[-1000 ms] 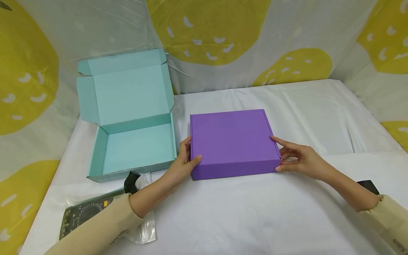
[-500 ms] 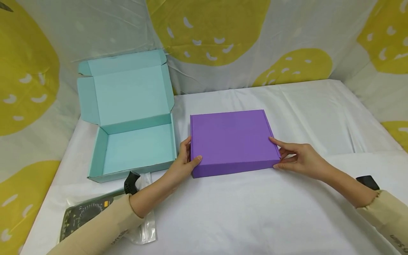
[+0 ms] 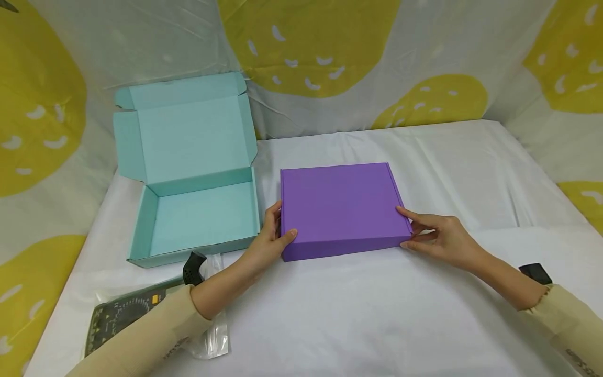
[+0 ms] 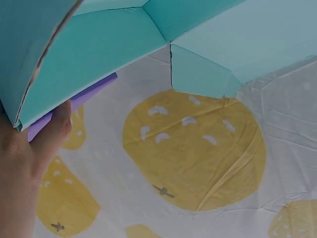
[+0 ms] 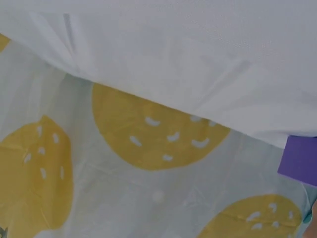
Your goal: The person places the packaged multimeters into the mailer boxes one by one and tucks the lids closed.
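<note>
A closed purple cardboard box (image 3: 346,204) sits in the middle of the white-covered table in the head view. My left hand (image 3: 270,241) holds its left side, with the thumb over the front left corner. My right hand (image 3: 440,238) grips the right side near the front corner, its index finger on the top edge and its thumb low at the front. In the left wrist view, the left hand (image 4: 37,144) is beside a strip of the purple box (image 4: 94,91). Only a corner of the purple box (image 5: 299,161) shows in the right wrist view.
An open teal cardboard box (image 3: 202,214) with its lid raised stands left of the purple one. Nearer the front left, a dark multimeter (image 3: 118,319) in a clear zip bag (image 3: 216,337) lies partly under the left forearm. A patterned cloth (image 3: 311,47) hangs behind the table.
The purple box's front right lower edge has risen slightly, and its front face looks narrower. My right hand has shifted a little to the left. The left hand keeps its hold.
</note>
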Tool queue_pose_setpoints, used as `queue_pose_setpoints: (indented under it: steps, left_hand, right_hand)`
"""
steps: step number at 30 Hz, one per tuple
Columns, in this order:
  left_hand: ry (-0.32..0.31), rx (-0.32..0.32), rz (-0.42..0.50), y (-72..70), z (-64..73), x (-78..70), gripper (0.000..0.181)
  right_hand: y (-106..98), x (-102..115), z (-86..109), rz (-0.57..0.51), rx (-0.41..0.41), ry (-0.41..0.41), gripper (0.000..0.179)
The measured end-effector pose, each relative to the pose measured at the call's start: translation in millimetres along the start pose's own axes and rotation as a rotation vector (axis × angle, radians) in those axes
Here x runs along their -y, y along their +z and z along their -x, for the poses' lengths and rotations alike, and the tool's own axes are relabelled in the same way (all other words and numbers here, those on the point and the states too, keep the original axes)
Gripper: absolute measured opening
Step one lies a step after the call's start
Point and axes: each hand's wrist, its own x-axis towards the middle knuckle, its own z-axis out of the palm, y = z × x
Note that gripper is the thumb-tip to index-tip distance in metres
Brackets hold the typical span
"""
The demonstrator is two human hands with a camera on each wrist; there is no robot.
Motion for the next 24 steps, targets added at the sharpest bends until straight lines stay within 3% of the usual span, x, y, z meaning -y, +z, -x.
queue_pose_setpoints:
  steps: [12, 18, 22, 24]
  left_hand:
    - [0.023, -0.018, 0.025, 1.3, -1.5, 2.9, 0.069]
    - [0.017, -0.031, 0.032, 2.1, -0.2, 2.0, 0.069]
    - [0.007, -0.038, 0.043, 2.2, 0.2, 2.6, 0.069]
    - [0.003, -0.039, 0.050, 2.3, 0.4, 3.3, 0.070]
  right_hand:
    - [-2, 6, 4.2, -0.049, 0.022, 0.250, 0.073]
    - [8, 19, 3.7, -0.104, -0.057, 0.387, 0.062]
    - [17, 32, -2.2, -0.218, -0.127, 0.570, 0.053]
    - [20, 37, -6.5, -0.332, -0.169, 0.673, 0.056]
